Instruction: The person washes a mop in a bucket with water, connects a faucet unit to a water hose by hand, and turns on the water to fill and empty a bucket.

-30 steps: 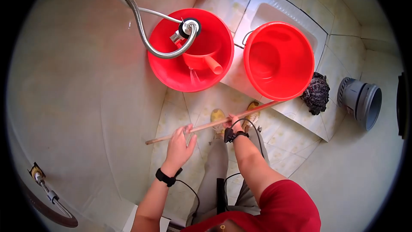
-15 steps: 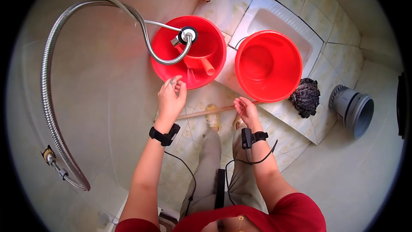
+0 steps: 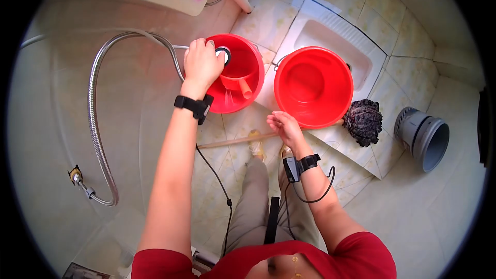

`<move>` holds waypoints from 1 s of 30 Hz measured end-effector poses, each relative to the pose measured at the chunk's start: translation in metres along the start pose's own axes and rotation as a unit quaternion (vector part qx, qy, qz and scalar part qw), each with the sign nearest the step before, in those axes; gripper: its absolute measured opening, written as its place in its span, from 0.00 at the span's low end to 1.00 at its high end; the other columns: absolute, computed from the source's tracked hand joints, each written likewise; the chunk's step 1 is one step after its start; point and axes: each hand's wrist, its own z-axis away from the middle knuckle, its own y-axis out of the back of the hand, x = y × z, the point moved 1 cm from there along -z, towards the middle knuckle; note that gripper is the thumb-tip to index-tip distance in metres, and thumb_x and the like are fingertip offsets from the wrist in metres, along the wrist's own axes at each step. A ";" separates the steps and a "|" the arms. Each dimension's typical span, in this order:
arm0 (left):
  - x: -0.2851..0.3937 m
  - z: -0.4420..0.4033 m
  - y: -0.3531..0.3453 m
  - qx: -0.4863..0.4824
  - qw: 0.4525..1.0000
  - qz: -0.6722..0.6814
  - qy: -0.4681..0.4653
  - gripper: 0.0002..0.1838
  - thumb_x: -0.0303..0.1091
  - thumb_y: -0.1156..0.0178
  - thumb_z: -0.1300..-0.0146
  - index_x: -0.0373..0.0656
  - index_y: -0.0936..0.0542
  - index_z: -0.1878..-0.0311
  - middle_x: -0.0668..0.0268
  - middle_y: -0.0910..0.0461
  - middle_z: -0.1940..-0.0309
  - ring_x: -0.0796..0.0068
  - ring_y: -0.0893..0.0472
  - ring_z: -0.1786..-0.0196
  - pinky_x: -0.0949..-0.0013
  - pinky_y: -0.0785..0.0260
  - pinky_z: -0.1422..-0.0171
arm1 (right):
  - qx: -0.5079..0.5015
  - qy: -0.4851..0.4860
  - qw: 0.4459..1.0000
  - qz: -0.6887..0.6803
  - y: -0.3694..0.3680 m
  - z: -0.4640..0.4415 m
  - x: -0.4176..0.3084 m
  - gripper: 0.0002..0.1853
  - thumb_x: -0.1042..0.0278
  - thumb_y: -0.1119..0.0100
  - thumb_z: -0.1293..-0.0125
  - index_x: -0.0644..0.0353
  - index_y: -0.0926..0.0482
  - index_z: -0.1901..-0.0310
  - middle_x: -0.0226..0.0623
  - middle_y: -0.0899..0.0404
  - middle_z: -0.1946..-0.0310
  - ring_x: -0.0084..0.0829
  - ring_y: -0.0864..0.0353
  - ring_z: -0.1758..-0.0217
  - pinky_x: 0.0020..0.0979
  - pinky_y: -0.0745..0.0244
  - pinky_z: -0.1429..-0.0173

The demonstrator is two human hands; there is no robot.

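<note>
Clasping hose fitting [image 3: 223, 55] in left grip [image 3: 203, 62], eleven o'clock. Holding right grip [image 3: 285, 126] loosely unclenched at seven o'clock of red bucket [image 3: 336, 80].

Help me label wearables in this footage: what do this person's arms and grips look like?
Short red sleeves cover the upper arms. The left strap and right strap are black wristbands, each with a boxy module. One thin black cable runs beside the left forearm; another loops by the right. The left grip and right grip are gloveless.
</note>
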 end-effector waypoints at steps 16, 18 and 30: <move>0.025 0.029 0.023 -0.096 0.992 0.077 0.027 0.21 0.42 0.44 0.44 0.37 0.25 0.52 0.52 0.28 0.51 0.58 0.32 0.42 0.62 0.42 0.38 | -0.034 -0.030 0.999 0.005 0.001 -0.015 -0.023 0.11 0.65 0.51 0.36 0.63 0.29 0.56 0.37 0.23 0.61 0.27 0.23 0.60 0.24 0.28 0.56; 0.037 0.055 0.042 -0.064 0.952 0.251 0.164 0.13 0.32 0.42 0.45 0.38 0.23 0.57 0.57 0.23 0.62 0.63 0.22 0.60 0.67 0.31 0.53 | -0.063 -0.030 0.998 -0.001 -0.011 -0.018 -0.033 0.12 0.65 0.50 0.36 0.64 0.29 0.57 0.38 0.24 0.62 0.27 0.23 0.60 0.25 0.27 0.55; 0.028 0.168 0.024 0.049 0.741 0.537 0.400 0.11 0.26 0.47 0.39 0.36 0.29 0.53 0.71 0.30 0.68 0.84 0.30 0.65 0.80 0.37 0.59 | -0.006 -0.123 0.990 0.074 -0.166 -0.144 -0.086 0.41 0.39 0.47 0.43 0.70 0.43 0.42 0.54 0.34 0.50 0.44 0.30 0.47 0.39 0.31 0.44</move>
